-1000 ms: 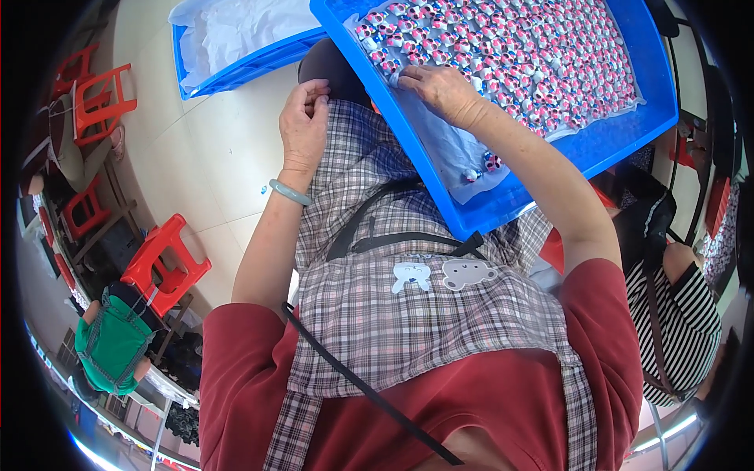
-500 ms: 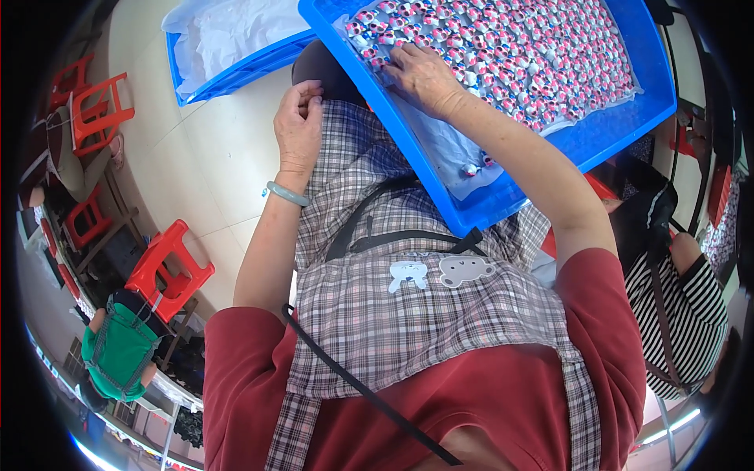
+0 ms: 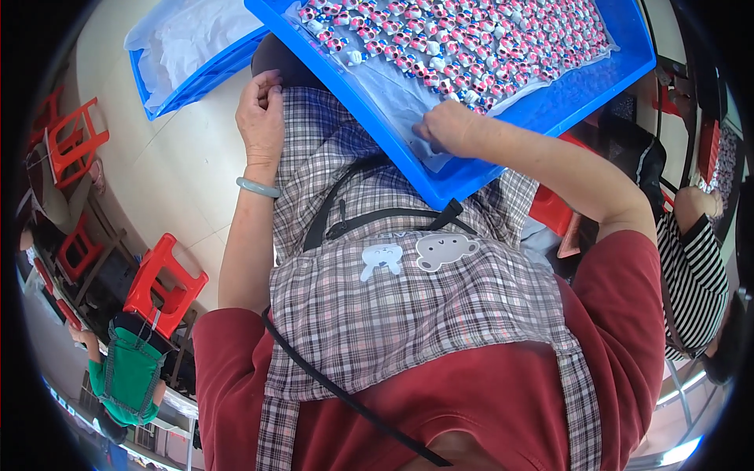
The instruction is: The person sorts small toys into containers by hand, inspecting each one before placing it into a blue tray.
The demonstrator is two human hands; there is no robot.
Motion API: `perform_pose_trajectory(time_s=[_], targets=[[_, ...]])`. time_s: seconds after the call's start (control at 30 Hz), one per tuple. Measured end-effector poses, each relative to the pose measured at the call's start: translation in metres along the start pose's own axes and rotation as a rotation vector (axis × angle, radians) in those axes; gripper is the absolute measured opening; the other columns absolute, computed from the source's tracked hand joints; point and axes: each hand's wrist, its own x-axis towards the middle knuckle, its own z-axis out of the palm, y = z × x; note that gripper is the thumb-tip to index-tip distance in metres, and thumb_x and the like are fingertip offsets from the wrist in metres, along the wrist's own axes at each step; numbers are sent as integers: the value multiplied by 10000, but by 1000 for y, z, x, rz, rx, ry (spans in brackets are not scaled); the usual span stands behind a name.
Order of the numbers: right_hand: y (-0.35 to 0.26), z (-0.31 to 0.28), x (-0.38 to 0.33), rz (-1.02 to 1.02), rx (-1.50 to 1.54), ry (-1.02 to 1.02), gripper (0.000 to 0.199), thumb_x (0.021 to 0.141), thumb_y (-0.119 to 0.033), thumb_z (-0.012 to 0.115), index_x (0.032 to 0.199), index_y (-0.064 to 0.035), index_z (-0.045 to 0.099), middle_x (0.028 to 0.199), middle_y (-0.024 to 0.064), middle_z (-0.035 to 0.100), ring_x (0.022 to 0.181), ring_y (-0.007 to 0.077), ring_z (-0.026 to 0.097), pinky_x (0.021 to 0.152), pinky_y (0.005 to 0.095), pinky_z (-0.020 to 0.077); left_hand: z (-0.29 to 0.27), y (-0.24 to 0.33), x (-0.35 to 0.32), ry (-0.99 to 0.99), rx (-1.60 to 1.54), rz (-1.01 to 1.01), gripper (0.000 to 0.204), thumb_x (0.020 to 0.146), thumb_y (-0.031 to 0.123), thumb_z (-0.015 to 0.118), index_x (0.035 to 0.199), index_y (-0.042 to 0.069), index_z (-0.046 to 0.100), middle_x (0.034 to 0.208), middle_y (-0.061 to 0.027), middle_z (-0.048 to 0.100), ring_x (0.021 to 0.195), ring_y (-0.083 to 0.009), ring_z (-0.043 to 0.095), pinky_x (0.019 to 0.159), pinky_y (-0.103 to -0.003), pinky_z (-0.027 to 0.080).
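A blue plastic tray [image 3: 345,96] lined with thin white paper [image 3: 404,98] rests against my knees. Rows of small pink, white and blue painted figures [image 3: 487,39] cover most of its far part. My right hand [image 3: 449,129] is down in the near corner of the tray, over bare liner, its fingers curled inward; whatever they hold is hidden. Left of the tray, above my apron-covered thigh, is my left hand [image 3: 261,118]. Its thumb and fingers are bent together, and I cannot make out anything between them.
A second blue tray [image 3: 196,90] with crumpled white paper stands at the upper left. Red plastic stools [image 3: 165,282] line the left side. One person in green [image 3: 129,369] sits at lower left, another in stripes [image 3: 695,275] at the right.
My right hand has drawn back from the far-left rows of figures to the tray's near corner, where loose figures lay before. My left hand keeps its bent pose. The whole view has shifted slightly.
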Motion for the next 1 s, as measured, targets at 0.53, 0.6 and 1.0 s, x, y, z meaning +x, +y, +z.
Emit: perform_pose_trajectory(time_s=[0.53,0.6,1.0], targets=[[18,-44,54,26,363,679,172,784,-86,684,916,-25,591,893,128,633,804,319,668,723,408,564,-2,2,-2,-1,14,26,219,895,-33,571,1092,17,651,1007,-94,693,908,-163,681,824,-283,543],[16,-38,70,77,140,723,169,777,-96,672,907,-33,583,930,131,600,828,324,657,741,410,571,-3,4,-3,-13,19,19,217,914,-20,567,1112,17,646,1014,-87,696,929,-150,671,839,-274,532],[30,-55,77,36,146,824,238,840,-107,636,1072,-61,604,979,141,625,877,329,661,743,420,573,-3,10,-2,6,30,27,208,895,-31,577,1083,16,653,996,-86,679,881,-160,674,803,-279,546]])
